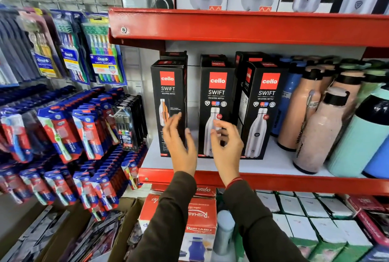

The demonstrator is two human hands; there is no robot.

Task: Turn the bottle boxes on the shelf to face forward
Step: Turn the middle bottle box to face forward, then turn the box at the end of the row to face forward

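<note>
On the red metal shelf (210,174), three tall black cardboard bottle boxes stand upright along its white deck. Left of the middle box (216,84) stands the left box (168,93), printed front outward; right of it the right box (265,101) sits turned slightly, one narrow side showing. More black boxes stand behind them. The left hand (179,141), fingers spread and holding nothing, hovers in front of the left box's lower half. The right hand (227,145), fingers loosely curled and empty, covers the middle box's lower front; whether it touches is unclear. Further right of the middle box, smooth rounded bottles (320,127) in peach, blue and mint crowd close. Far left of it, glossy toothbrush packs (105,59) hang on pegs.
</note>
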